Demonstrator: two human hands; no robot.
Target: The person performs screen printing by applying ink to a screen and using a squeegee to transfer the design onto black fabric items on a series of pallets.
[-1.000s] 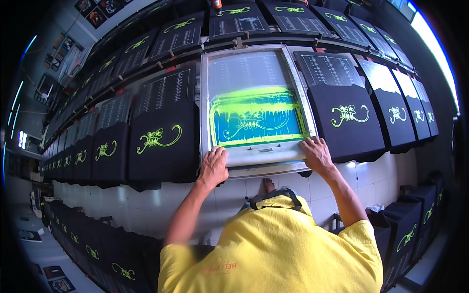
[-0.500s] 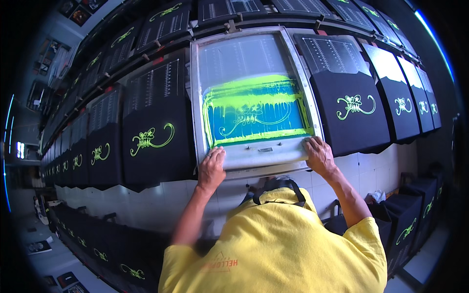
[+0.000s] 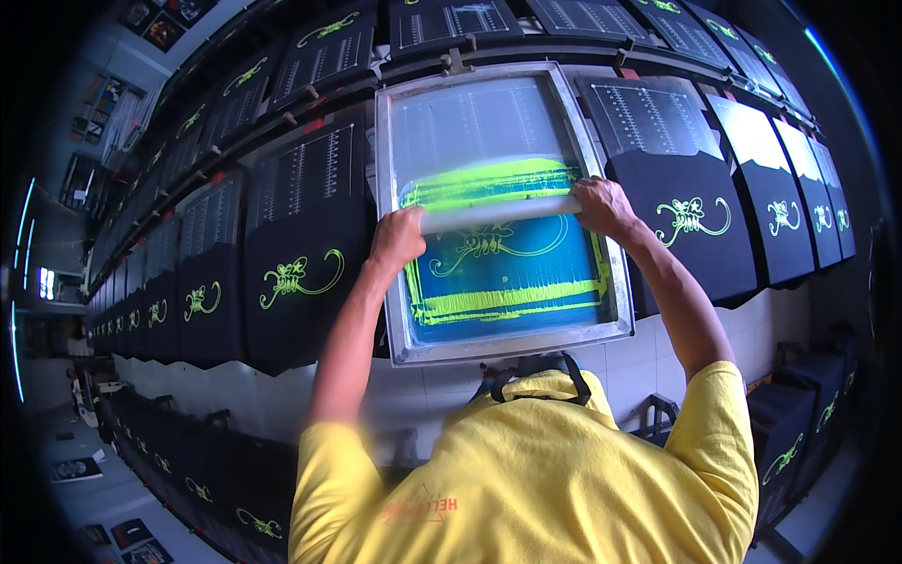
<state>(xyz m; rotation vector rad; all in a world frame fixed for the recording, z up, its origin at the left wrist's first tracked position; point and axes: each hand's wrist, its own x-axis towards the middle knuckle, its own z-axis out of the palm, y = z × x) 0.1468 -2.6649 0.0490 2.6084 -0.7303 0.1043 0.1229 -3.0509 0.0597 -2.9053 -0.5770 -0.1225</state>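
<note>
Long rows of black shirts point(image 3: 305, 273) run away from you on both sides, each pulled flat over its own board and carrying a bright green curled design, with a pale grid panel above it. Below them, the counter point(image 3: 235, 399) shows a whitish front edge, and a second, lower row of dark shirts hangs under it on the left and right.

Straight ahead of you, a metal-framed printing screen point(image 3: 615, 282) lies flat over one of the boards. Its mesh is smeared with neon green ink in a band across the upper middle and another band near the lower edge, with the curled design showing blue-green between them.

You hold a long pale squeegee point(image 3: 498, 211) across the screen, roughly level, just under the upper ink band. Your left hand point(image 3: 398, 238) is curled shut around its left end, knuckles up. Your right hand point(image 3: 601, 205) is wrapped over its right end, fingers folded down on the far side. Both arms reach forward from your yellow shirt point(image 3: 526, 479), with a dark strap point(image 3: 536, 371) lying at the collar.

To the right of the screen, the neighbouring black shirt point(image 3: 691, 226) already carries the same green print.
</note>
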